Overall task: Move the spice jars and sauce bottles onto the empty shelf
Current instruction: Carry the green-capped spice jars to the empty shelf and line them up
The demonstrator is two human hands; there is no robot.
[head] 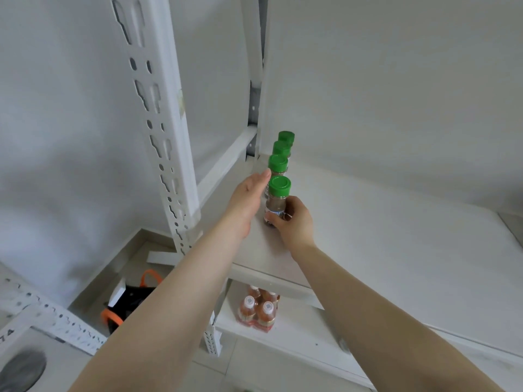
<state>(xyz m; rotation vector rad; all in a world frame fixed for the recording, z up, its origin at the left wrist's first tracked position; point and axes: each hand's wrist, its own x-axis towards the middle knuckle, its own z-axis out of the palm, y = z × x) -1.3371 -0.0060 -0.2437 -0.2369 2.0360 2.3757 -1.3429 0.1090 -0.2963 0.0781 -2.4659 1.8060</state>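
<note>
Upright, 4 brown-filled spice jars [278,176]

Plain white walls [396,80] surround a white slotted metal rack [158,131]; an orange-handled black bag [133,298] lies on the pale floor [93,292].

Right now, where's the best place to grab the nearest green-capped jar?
Grip the nearest jar around its round brown body below the cap, from the right, as the right hand does. The left hand and next jar crowd the other sides.

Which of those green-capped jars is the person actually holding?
The front jar, nearest the camera: the right hand wraps its lower body. The three jars behind it stand ungripped.
</note>
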